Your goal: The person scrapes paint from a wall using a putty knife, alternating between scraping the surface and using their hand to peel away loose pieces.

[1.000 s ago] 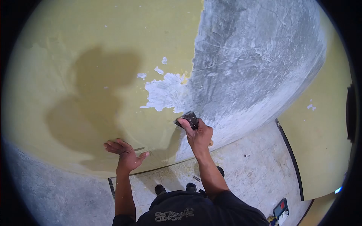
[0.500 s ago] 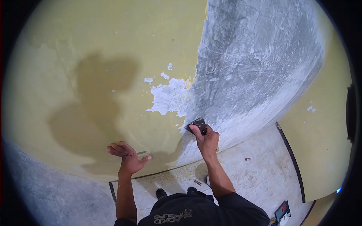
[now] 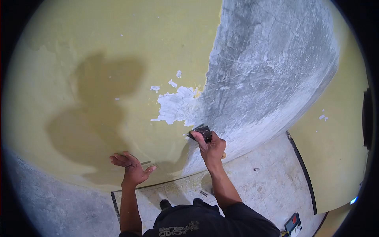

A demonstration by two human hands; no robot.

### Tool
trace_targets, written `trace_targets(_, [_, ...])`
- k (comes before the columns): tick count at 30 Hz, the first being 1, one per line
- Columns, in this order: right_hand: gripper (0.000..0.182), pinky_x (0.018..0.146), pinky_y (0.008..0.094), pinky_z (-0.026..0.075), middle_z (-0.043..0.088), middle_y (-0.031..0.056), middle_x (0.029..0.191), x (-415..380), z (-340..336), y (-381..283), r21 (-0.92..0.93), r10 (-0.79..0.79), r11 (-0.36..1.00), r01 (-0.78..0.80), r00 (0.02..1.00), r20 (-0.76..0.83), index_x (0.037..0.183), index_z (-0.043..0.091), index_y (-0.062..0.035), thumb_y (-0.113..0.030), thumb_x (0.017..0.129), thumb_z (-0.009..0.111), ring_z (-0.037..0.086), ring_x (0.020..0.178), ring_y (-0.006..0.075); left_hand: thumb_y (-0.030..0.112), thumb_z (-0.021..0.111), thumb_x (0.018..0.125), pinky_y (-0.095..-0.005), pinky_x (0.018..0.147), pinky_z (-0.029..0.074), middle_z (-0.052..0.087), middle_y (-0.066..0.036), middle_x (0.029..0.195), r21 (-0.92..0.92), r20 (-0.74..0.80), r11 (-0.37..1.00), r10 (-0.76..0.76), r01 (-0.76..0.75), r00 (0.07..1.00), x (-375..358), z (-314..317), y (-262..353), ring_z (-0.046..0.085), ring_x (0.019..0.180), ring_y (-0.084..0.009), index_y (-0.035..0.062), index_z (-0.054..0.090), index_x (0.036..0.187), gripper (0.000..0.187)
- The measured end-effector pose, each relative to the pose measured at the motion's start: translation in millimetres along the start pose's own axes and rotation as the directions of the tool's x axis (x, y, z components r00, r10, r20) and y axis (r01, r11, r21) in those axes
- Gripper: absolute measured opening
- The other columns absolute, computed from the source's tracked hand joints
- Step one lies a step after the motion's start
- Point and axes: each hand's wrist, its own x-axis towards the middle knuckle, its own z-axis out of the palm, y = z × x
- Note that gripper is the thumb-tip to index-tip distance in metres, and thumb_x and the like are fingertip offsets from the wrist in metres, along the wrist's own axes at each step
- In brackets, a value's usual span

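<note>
Yellow wall spreads before you, smooth and shadowed at left. Your left hand, fingers extended and thumb out, is near the paint; whether it touches is unclear. Next comes a ragged white patch with small white spots above. A dark, pale-flecked scraper is clasped in your right hand, beside scratched, mottled grey surface.

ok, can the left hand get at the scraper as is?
Likely yes: the left hand looks empty and nothing stands between it and the scraper, though the right hand grips it.
</note>
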Motion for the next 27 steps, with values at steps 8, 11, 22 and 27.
trace_targets(8, [0.049,0.042,0.0350,0.043,0.057,0.0136,0.052,14,1,-28,0.024,0.015,1.000,-0.017,0.998,0.061,0.063,0.057,-0.0032,-0.046,0.072,0.079,0.058,0.044,0.0329,0.073,0.057,0.075,-0.0756,0.088,-0.019,-0.032,-0.054,0.123,-0.009,0.023,1.000,-0.015,0.015,1.000,-6,2,0,-0.034,0.115,-0.0690,-0.0140,-0.029,0.132,0.135])
trace_targets(11, [0.046,0.045,0.0356,0.046,0.062,0.0130,0.056,12,-1,-23,0.018,0.022,1.000,-0.025,0.991,0.130,0.067,0.062,-0.0026,-0.045,0.074,0.079,0.061,0.047,0.0313,0.073,0.057,0.075,-0.0756,0.088,-0.020,-0.033,-0.054,0.123,0.088,-0.027,0.995,0.056,-0.053,0.998,0,-1,-7,-0.034,0.114,-0.0692,-0.0133,-0.029,0.133,0.135])
trace_targets(22, [0.046,0.048,0.0333,0.045,0.063,0.0136,0.059,-2,-11,-5,0.031,0.131,0.990,-0.139,0.975,0.179,0.071,0.062,-0.0011,-0.044,0.074,0.080,0.062,0.049,0.0280,0.068,0.062,0.075,-0.0755,0.088,-0.020,-0.039,-0.050,0.123,0.027,-0.008,0.996,0.081,-0.080,0.997,-8,5,-11,-0.038,0.114,-0.0669,-0.0064,-0.032,0.135,0.135])
trace_targets(27, [0.044,0.048,0.0318,0.046,0.064,0.0132,0.059,0,-14,3,-0.026,0.162,0.987,-0.160,0.971,0.177,0.073,0.062,-0.0008,-0.042,0.075,0.079,0.063,0.050,0.0279,0.068,0.062,0.075,-0.0759,0.089,-0.019,-0.040,-0.050,0.122,0.031,-0.007,0.996,0.083,-0.082,0.997,-9,3,-10,-0.038,0.113,-0.0672,-0.0060,-0.033,0.135,0.134])
